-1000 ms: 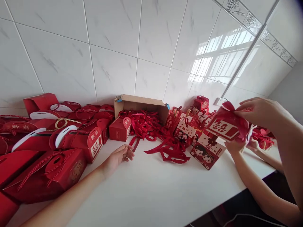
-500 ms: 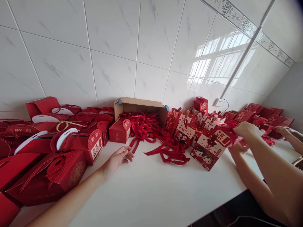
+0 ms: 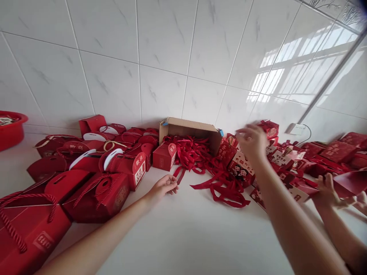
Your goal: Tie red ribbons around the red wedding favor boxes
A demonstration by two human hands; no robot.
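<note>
My left hand lies on the white table, fingers loosely curled and apart, holding nothing, beside the end of a heap of red ribbons. My right hand is raised above a cluster of small red printed boxes, fingers spread and slightly blurred, with nothing in it. A small red box with a bow stands just behind that hand. A small red box with a tag sits ahead of my left hand.
A cardboard box lies on its side against the tiled wall, ribbons spilling out. Several red handled gift boxes crowd the left. A red basin is far left. Another person's hand holds a red folded box at the right.
My right hand let go of the ribboned red box among the pile at the right and swung up and left, empty. The view turned left. My left hand stayed put.
</note>
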